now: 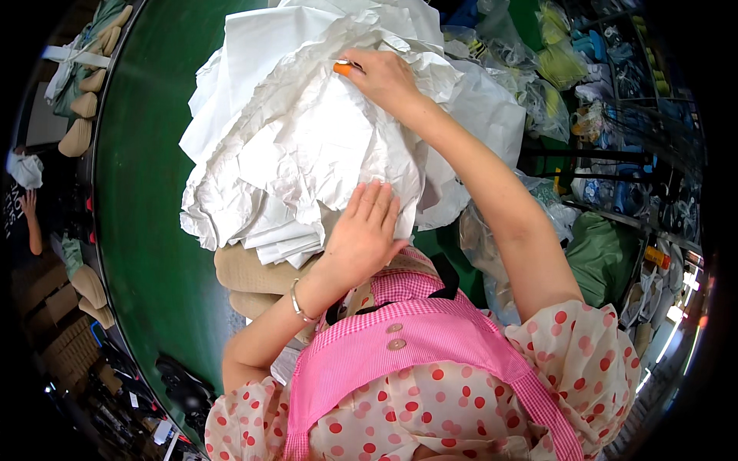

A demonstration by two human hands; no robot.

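While the left hand [363, 230] lies flat on the near edge of the paper pile [307, 146], the right hand [384, 79] rests over its upper part. The left grip is wide, with fingers extended over the white sheets and nothing held. The right grip is narrow, pinching a small orange item [344, 68] whose kind is too small to tell. The paper pile, crumpled on top and layered beneath, sits on a green surface [146, 169], which extends to the left of the pile. Tan sole-shaped pieces [260, 269] protrude from under the pile's near edge. A metal bracelet [297, 301] circles the left wrist, just nearer the wearer than the pile. Nearer still than the pile is a pink apron [407, 330]. To the right of the pile are clear plastic bags [547, 115], a loaded rack [615, 154] and, lower, a green sack [602, 257]. Well left of the pile, beyond the surface, another person's hand [29, 204] is visible.
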